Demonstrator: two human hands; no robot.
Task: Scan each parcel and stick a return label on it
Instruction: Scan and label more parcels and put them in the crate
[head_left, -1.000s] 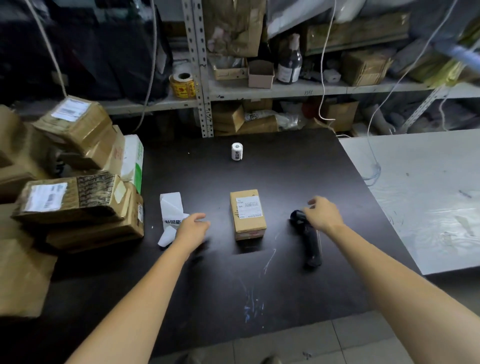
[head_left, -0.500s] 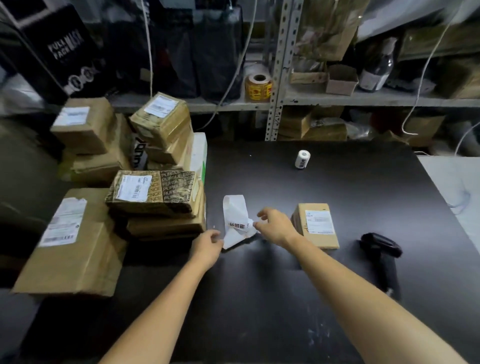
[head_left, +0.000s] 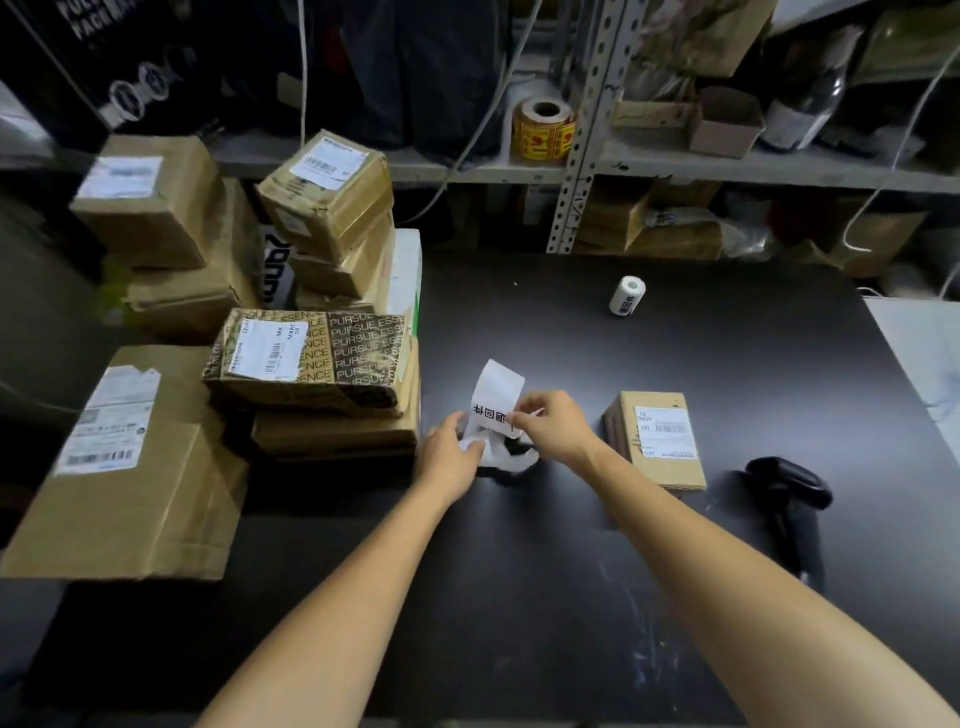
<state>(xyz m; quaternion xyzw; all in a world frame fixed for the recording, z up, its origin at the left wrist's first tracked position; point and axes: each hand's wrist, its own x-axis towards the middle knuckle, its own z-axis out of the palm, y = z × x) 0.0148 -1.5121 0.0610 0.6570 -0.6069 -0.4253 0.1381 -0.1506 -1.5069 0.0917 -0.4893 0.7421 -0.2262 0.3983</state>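
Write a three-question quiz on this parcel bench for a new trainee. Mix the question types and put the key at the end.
1. True or false: the scanner lies on the table with no hand on it.
2. Fill in: the small parcel lies between the scanner and the ____ hand.
3. Multiple choice: what do the left hand and the right hand both pinch? A) the scanner B) the label strip C) the small parcel

Key: 1 true; 2 right; 3 B.
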